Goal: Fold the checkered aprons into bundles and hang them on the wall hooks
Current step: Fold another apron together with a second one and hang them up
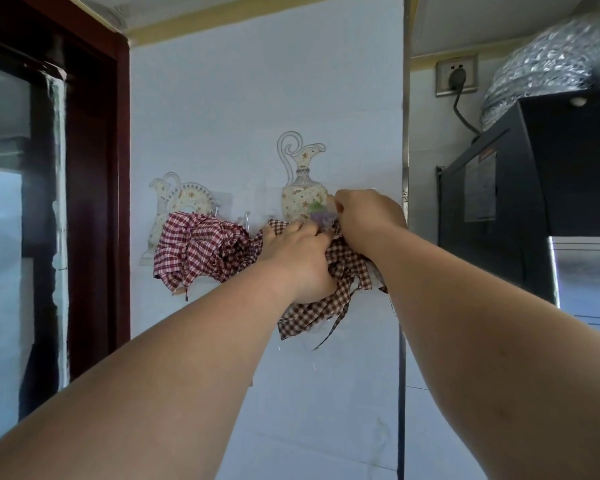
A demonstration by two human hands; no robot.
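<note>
Brown-and-white checkered cloth apron (309, 317), gathered into a loose bundle, is held high against the pale blue tiled wall (222, 116), right at the translucent purple-and-green plastic hook (317, 213). This looks like the moment of catching it on that hook. The left hand (298, 261) wraps the front of the bundle with curled fingers, taking its weight and pressing it to the wall so the folds do not fall open. The right hand (364, 220), just right of the hook, has its fingers bunched in a pinch at the bundle's top edge. Which fold or loop it pinches is hidden. A thin strap (336, 323) dangles below. To the left, a red-and-white checkered cloth apron (201, 247) already hangs bundled on its own hook.
</note>
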